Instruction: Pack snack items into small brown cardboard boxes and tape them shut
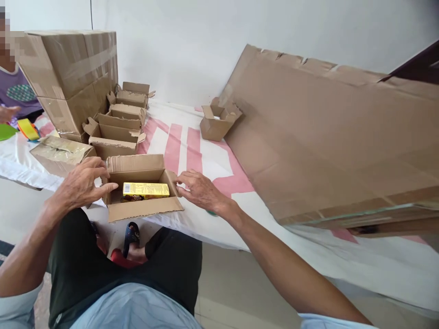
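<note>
An open cardboard box (146,210) sits at the table's near edge, its long flaps folded outward. Inside it lies a yellow printed box (147,190), with bare cardboard floor to its left. My left hand (85,180) is at the box's left end, thumb reaching over the rim and fingers bent around the end flap. At the right end, my right hand (195,187) has its thumb and fingers closed on the short flap.
Several open small boxes (116,145) line up behind, beside stacked large cartons (73,68). A taped box (63,153) lies left. Another small box (217,125) stands against a big carton (336,137). A person (20,91) sits at far left near a tape roll (29,130).
</note>
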`<state>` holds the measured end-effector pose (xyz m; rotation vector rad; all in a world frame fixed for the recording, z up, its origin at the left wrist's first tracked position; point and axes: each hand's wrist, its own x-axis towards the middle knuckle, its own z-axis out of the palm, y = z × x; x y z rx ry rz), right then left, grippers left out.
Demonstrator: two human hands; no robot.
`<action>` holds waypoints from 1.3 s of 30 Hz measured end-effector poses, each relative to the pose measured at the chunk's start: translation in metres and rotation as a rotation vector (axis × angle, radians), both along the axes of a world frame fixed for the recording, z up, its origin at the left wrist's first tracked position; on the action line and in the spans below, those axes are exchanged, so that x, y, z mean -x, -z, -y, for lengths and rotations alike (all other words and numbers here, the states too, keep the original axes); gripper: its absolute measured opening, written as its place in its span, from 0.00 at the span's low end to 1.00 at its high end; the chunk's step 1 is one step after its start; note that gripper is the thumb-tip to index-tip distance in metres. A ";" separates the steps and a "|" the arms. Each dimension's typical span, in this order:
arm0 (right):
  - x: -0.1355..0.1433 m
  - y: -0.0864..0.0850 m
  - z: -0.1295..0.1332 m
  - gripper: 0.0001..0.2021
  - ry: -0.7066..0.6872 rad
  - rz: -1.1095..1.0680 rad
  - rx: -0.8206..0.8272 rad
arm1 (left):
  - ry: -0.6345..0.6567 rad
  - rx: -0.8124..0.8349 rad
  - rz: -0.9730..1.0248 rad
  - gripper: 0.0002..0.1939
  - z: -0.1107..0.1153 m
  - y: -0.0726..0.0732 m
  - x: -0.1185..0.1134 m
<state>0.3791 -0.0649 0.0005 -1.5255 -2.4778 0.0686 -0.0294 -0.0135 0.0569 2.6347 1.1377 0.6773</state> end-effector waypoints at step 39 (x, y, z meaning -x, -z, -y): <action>0.027 -0.017 -0.041 0.31 0.032 -1.137 0.340 | -0.228 0.178 0.063 0.53 -0.001 0.060 -0.021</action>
